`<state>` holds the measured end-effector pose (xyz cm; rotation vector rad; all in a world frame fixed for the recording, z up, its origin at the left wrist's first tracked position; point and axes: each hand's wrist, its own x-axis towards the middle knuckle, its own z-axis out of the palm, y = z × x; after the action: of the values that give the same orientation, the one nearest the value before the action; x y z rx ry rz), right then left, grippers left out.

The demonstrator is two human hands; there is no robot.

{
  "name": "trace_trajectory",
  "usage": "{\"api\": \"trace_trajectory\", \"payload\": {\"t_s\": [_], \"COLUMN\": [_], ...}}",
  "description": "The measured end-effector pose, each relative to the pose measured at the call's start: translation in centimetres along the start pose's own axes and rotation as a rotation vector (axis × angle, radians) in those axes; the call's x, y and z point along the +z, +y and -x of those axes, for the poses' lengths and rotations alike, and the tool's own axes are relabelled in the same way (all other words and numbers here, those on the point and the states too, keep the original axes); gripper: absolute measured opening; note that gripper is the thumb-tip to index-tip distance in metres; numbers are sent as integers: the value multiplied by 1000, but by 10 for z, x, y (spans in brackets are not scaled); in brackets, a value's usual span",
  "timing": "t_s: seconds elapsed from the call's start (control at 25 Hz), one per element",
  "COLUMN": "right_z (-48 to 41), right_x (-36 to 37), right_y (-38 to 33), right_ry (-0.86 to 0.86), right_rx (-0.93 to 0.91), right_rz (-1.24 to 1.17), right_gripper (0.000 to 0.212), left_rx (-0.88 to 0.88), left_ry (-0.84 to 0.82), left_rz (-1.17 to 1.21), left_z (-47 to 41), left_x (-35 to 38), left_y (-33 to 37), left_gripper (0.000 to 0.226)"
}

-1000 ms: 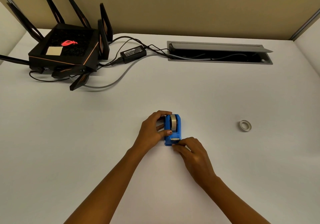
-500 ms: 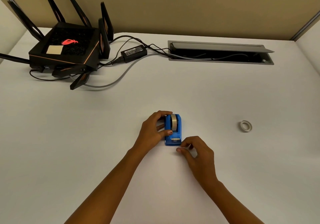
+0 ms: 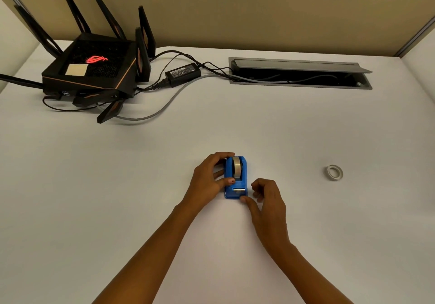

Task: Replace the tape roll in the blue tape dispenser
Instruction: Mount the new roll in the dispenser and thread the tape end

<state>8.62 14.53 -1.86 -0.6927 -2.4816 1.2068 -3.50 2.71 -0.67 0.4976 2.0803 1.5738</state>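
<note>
Blue tape dispenser sits mid-worktop, roll loaded; left hand fingers clasp its side, right hand fingers loosely curled, thumb touching its near corner. Spare tape roll lies well right. Adapter label unreadable.

Dispenser: I see the blue tape dispenser standing on the white desk, cutter end toward me, a roll seated in its cradle.
Left hand: my view has the left hand wrapped around the dispenser's left side, fingers over the far end, thumb across the body.
Right hand: the right hand sits just beside the cutter end, fingers curled, thumb tip at the front right corner; I think it touches, but cannot be sure.
Spare roll: a small tape roll lies flat, well apart to the right.
Background: a black router with antennas at far left, a power adapter beside it, an open cable tray behind.
</note>
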Motion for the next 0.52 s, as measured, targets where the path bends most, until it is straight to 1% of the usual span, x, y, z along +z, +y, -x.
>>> {"api": "trace_trajectory", "payload": {"t_s": [0.12,0.24,0.4,0.52], "right_z": [4,5,7,7], "right_x": [-8,-13,-9,-5], "right_y": [10,17,16,15], "right_ry": [46,56,86,128], "right_rx": [-99,-127,-190,-207], "right_rz": [86,93,107,115], "right_gripper": [10,7,12,22], "left_rx": [15,16,6,30], "left_ry": [-15,-17,9,87], "left_rz": [38,53,24,-28], "left_z": [4,7,13,21], "left_x": [0,2,4,5], "left_y": [-2,-5,-8,-18], "left_gripper": [58,62,62,55]}}
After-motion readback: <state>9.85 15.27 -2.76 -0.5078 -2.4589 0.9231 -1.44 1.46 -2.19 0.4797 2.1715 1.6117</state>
